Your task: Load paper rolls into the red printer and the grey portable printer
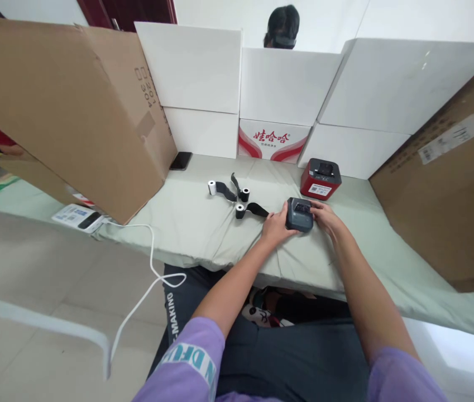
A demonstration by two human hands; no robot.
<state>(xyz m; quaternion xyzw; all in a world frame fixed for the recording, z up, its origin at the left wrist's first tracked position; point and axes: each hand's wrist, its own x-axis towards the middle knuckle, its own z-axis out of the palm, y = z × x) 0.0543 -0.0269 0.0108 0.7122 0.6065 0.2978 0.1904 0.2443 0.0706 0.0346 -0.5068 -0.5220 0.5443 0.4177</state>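
Observation:
A dark grey, boxy device like a small receipt printer (300, 215) sits on the cloth-covered table in front of me. My left hand (277, 226) grips its left side, thumb along the near edge. On the opposite side, my right hand (325, 216) closes its fingers against the right wall. Just behind stands a red and black device of similar shape (321, 178) with a white label. Left of my hands lie three small paper rolls with dark unrolled tails: one roll (212, 187) at the far left, another roll (244, 194), and a near roll (240, 211).
White boxes (203, 70) wall off the back. Tall cardboard boxes stand at the left (73, 111) and right (450, 184). A black phone (181, 161) lies by the left box. A white device (78, 218) with a white cable (152, 251) rests on the front left edge. Beyond, a person's head (282, 28) shows.

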